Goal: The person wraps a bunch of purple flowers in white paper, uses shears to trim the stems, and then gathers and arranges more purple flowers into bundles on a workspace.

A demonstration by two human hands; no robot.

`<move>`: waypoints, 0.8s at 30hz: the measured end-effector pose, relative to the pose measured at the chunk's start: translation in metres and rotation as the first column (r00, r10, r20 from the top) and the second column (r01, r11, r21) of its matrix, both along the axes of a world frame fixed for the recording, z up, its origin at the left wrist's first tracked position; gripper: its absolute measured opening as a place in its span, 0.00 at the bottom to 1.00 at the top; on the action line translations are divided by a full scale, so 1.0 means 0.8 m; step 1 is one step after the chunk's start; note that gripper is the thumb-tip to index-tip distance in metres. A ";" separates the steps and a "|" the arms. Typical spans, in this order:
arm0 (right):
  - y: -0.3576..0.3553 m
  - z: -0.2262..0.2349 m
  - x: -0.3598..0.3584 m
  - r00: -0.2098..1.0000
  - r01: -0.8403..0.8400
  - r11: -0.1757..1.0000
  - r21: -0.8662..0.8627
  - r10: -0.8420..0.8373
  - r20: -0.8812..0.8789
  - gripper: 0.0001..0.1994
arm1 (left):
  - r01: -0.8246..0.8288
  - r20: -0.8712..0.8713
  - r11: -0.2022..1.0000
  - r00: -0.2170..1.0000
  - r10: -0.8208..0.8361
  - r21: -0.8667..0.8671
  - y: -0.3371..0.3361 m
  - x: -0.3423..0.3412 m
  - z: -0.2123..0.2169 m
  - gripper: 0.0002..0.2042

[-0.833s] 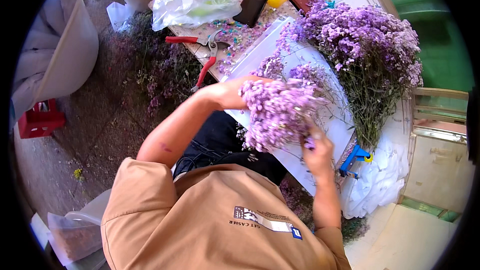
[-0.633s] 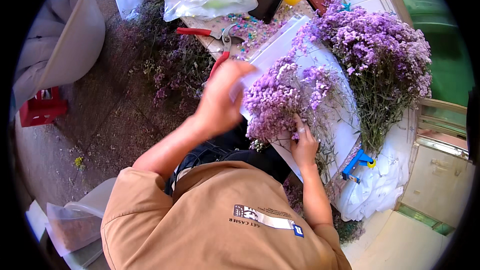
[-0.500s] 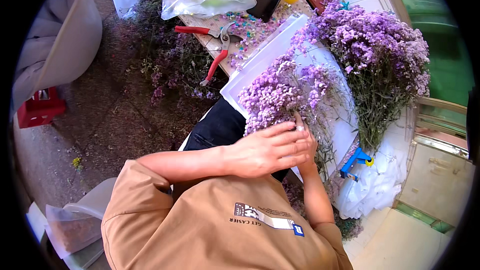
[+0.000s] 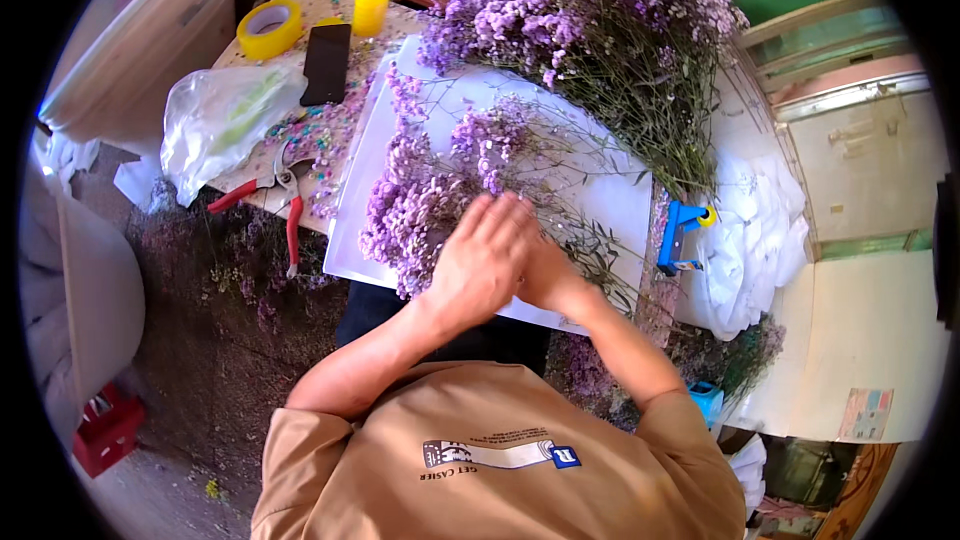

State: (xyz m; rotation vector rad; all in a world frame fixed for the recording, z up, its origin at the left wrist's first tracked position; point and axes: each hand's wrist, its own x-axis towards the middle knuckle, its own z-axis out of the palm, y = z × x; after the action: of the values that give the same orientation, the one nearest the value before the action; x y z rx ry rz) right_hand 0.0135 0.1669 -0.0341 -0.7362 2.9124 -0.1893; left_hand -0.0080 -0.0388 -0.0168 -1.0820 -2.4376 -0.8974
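A bunch of small purple flowers (image 4: 415, 215) lies over the near left part of a white tray (image 4: 345, 230), its heads just beyond my hands. My left hand (image 4: 485, 250) rests across the other hand, fingers extended side by side over the base of the bunch. Under it, my right hand (image 4: 548, 278) is closed around the bunch's stems; most of its fingers are covered. Thin stems with green leaves (image 4: 595, 250) spread on the tray to the right. A few looser purple sprigs (image 4: 490, 145) lie beyond the hands.
Red-handled pruning shears (image 4: 285, 180), a clear plastic bag (image 4: 225, 120), a black phone (image 4: 327, 63) and yellow tape rolls (image 4: 270, 28) occupy the table at left. A large purple flower bundle (image 4: 600, 20) stands behind the tray. At right are a blue tape dispenser (image 4: 682, 235) and white plastic (image 4: 755, 240).
The whole view has turned, shifting the table items left. My left hand's fingers now point away from me instead of rightward, still over my right hand beside the flowers.
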 end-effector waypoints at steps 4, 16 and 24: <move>0.062 0.116 -0.048 0.902 0.233 0.832 -0.503 0.008 0.432 0.30 | -0.138 0.140 0.988 0.979 0.146 -0.062 0.012 -0.013 -0.056 0.25; 0.211 0.093 -0.219 0.914 0.394 0.903 -0.170 -0.366 0.177 0.17 | -0.069 0.115 0.998 0.991 0.068 0.003 0.001 -0.003 -0.066 0.23; 0.207 0.438 -0.150 0.912 0.367 0.925 -0.093 -0.378 -0.157 0.18 | -0.088 0.105 0.996 0.991 0.086 0.012 0.000 -0.005 -0.062 0.23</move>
State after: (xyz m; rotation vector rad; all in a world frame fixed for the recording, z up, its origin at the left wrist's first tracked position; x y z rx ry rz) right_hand -0.1069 0.3322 0.3167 -0.1993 3.2011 -0.2658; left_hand -0.0117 -0.0384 -0.0666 -0.9371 -2.5356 -0.9662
